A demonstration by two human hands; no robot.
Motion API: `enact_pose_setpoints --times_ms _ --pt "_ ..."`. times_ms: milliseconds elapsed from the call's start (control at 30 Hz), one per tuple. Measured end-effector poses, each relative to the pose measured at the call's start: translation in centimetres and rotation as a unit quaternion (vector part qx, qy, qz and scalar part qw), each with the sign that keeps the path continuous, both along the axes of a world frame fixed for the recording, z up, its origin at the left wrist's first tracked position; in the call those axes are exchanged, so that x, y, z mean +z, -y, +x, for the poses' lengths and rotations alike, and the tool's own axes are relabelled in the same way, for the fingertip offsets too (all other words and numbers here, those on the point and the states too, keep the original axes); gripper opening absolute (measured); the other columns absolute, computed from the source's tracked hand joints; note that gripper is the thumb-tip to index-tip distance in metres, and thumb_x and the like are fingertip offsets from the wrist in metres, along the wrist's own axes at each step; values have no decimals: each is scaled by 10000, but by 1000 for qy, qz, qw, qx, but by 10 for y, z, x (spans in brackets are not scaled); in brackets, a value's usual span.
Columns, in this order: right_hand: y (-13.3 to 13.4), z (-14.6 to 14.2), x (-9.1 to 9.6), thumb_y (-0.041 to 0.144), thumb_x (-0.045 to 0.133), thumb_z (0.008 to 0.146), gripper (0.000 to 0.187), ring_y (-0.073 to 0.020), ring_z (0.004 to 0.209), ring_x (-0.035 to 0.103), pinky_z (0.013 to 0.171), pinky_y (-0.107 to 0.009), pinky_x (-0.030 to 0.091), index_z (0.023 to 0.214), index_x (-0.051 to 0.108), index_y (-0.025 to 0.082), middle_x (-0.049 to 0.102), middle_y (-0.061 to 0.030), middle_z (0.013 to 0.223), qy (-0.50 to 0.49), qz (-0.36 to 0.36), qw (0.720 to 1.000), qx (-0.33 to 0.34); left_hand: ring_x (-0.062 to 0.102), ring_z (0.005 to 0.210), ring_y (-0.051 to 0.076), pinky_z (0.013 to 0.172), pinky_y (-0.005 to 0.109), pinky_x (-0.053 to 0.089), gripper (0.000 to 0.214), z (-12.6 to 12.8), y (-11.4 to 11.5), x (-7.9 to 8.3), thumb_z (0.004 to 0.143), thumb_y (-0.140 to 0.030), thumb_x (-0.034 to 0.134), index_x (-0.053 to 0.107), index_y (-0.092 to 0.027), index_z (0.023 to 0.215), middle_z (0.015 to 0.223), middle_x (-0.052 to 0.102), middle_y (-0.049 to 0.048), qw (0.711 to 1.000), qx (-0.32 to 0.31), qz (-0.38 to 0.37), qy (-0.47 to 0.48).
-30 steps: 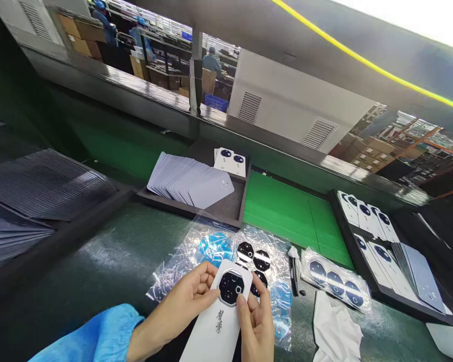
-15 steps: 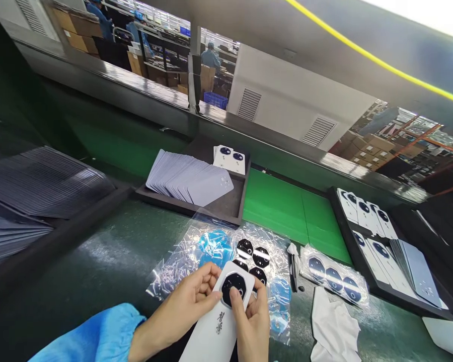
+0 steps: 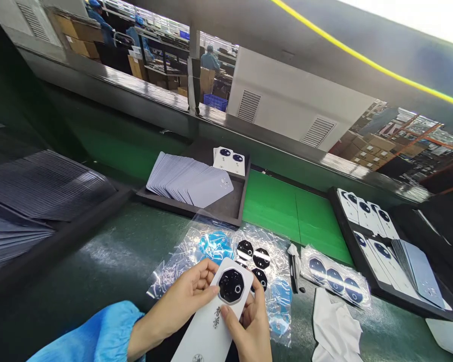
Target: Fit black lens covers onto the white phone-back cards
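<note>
A white phone back cover [image 3: 207, 327] with a black octagonal camera lens plate [image 3: 231, 286] at its upper end is held tilted between both hands. My left hand [image 3: 184, 296] grips its left edge, thumb resting on the face beside the plate. On the right edge, my right hand [image 3: 249, 322] is closed with its thumb on the face below the plate, near dark printed characters. Just beyond the cover, loose black octagonal plates [image 3: 261, 258] lie on a clear plastic bag [image 3: 181, 261] with blue film pieces [image 3: 216, 246].
Grey covers [image 3: 191, 178] fan out in a black tray [image 3: 232, 213] ahead. More covers fill racks at left [image 3: 45, 186] and a tray at right [image 3: 377, 266]. Bagged round plates [image 3: 334, 276], a white cloth [image 3: 335, 327] and a dark pen-like tool [image 3: 294, 271] lie at right.
My right thumb has slid off the black lens plate down onto the white face below it. The cover has shifted slightly left, and the plate now shows fully.
</note>
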State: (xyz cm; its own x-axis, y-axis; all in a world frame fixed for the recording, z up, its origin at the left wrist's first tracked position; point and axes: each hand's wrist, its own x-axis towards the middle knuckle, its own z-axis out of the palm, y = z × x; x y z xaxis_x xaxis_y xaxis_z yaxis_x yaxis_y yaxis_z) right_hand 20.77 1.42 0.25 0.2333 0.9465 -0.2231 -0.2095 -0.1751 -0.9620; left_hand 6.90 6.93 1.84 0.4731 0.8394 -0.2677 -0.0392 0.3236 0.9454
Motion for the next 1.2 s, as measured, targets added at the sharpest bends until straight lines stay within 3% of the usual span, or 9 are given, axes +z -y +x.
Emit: enact_pose_setpoints --times_ms 733,967,1200 --pt "2 -5 -4 501 787 639 778 -227 811 703 696 -293 532 1232 367 224 736 -61 956 8 27 999 -26 588 845 192 767 285 458 235 -2 1 5 786 -409 618 542 -202 870 832 605 6 1000 -1 17 -2" --pt "6 -7 -8 498 776 653 780 -233 863 699 744 -298 539 1253 364 219 734 -82 997 30 33 998 -52 592 837 197 758 290 463 253 -3 2 8 785 -400 624 576 -198 929 839 628 13 1000 5 10 1" --pt "9 -16 -8 550 741 680 726 -219 769 707 665 -285 548 1225 399 214 740 -79 936 9 36 996 -85 587 782 208 693 292 453 328 -6 -2 8 795 -405 576 644 -187 1030 831 638 30 998 0 39 -49"
